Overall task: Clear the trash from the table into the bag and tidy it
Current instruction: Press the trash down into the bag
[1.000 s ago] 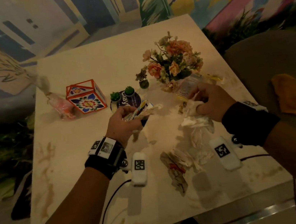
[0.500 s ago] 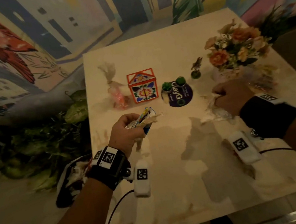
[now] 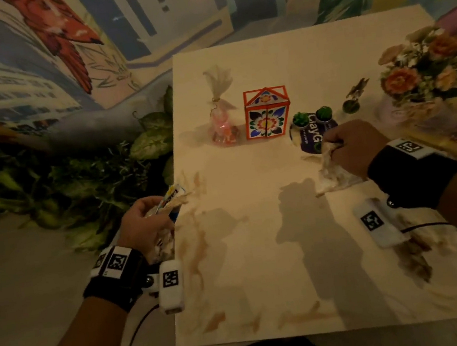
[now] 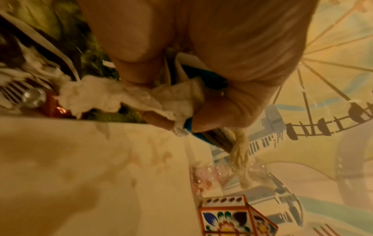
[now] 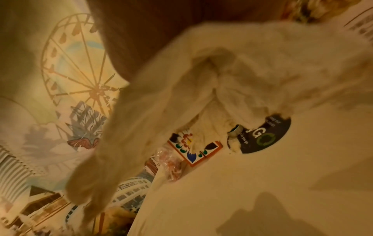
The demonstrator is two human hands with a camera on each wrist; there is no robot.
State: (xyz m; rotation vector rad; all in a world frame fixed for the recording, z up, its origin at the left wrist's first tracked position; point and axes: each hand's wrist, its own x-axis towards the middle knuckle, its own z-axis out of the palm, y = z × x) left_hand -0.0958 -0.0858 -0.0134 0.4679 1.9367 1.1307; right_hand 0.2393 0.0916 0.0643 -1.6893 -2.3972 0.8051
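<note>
Painted walls wrap this corner: I can see a mural (image 3: 66,57) with a red shape and building fronts in the head view, and a Ferris wheel drawn on it in both wrist views. Leafy green plants (image 3: 82,174) crowd the floor at the table's left edge. My working surface is a pale square table (image 3: 263,270) with brownish streaks along its near and left margins, and the shadows of my arms fall across its middle.

Along the far part of the table stand a tied clear pouch (image 3: 222,121) with pink contents, just beside it a small house-shaped box (image 3: 267,114) with an orange frame and flower pattern, then two tiny green potted plants (image 3: 313,116) on a dark round sticker (image 3: 311,137), a small figurine (image 3: 355,95), and a flower bouquet (image 3: 434,70) at the far right.

My left hand (image 3: 144,223) sits off the table's left edge, over the floor, fingers curled around a bundle of wrappers (image 3: 171,199) and crumpled tissue; the left wrist view shows a blue-edged packet pinched with the paper. My right hand (image 3: 354,146) is above the table near the sticker, fist closed on a crumpled tissue (image 3: 334,176) that hangs below it. Lighting is dim and warm, and the frame's edges are blurred.
</note>
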